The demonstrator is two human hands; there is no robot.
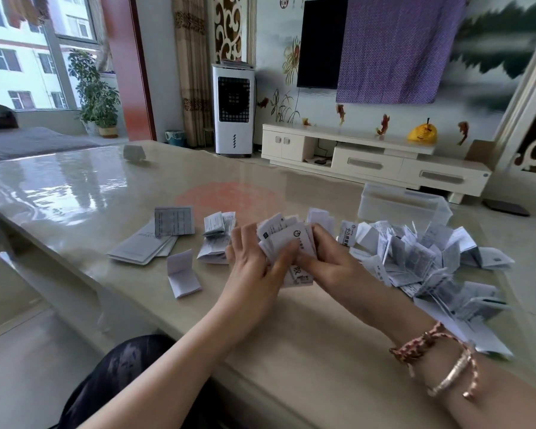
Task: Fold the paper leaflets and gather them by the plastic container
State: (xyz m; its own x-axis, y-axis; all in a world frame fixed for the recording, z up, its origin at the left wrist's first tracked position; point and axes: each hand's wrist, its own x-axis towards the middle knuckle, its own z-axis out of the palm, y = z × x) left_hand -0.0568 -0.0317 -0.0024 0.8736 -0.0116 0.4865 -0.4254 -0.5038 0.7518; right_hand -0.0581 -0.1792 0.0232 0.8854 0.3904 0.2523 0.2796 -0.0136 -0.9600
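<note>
Surface (84, 187): glossy beige top under a clear, reflective plastic sheet; you sit at its near edge.
Flat leaflets (143, 247): toward the left edge lie thin rectangular sheets, fanned, with a printed, gridded one on top.
Small folded leaflet (183, 274): a white, creased rectangle just right of them, nearer you, its upper flap lifted.
Loose folded leaflets (217, 239): a few crumpled, half-open pieces just left of your hands.
Left hand (251, 258): your fingers curl round the left side of a bundle of leaflets (287, 243), thumb on its face.
Right hand (325, 258): it grips the bundle's right side, thumb pressed across the printed front; braided cord and metal bangles circle the wrist.
Folded pile (421, 258): a wide, ragged heap of white, sharp-creased leaflets spreads toward the right edge.
Plastic container (403, 205): a clear, rectangular, thin-walled tub just behind the pile, near the far edge.
</note>
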